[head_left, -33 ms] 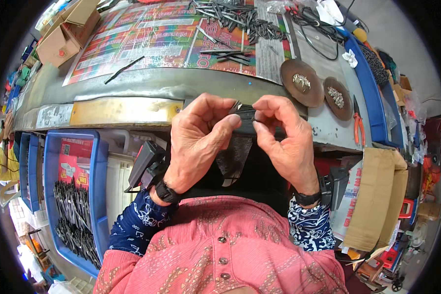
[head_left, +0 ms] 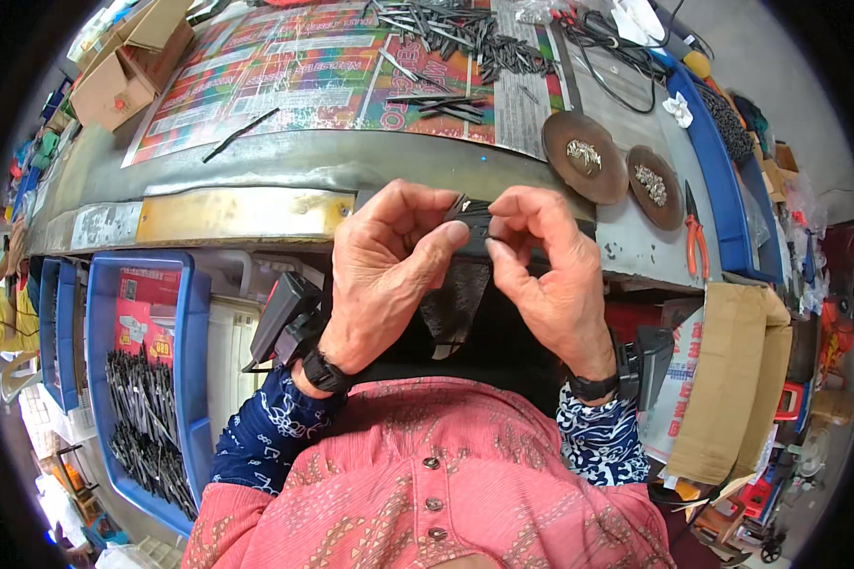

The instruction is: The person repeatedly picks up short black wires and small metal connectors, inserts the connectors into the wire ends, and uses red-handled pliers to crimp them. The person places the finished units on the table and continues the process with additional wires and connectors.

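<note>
My left hand [head_left: 389, 270] and my right hand [head_left: 550, 275] meet over the front edge of the workbench. Thumb and forefinger of the left are pinched on a thin black strip [head_left: 472, 206], with a small light glint near its tip. The right finger and thumb are closed at the other end of this dark spot; the fingers hide what lies between them. A dark block is partly covered behind the fingertips. Below hangs a dark, tapering flap [head_left: 453, 303]. Two brown bowls, a left one [head_left: 560, 161] and a right one [head_left: 643, 163], hold small silvery metal pieces.
Black strips [head_left: 446, 28] are heaped at the back on a colourful printed sheet [head_left: 294, 76]; a single strip [head_left: 241, 135] lies apart. Orange-handled pliers [head_left: 697, 242] rest at right. A blue crate [head_left: 199, 360] of black strips stands at left, an opened cardboard box [head_left: 731, 379] at right.
My right hand has shifted very slightly to the left. Otherwise the hands and the things around them look the same.
</note>
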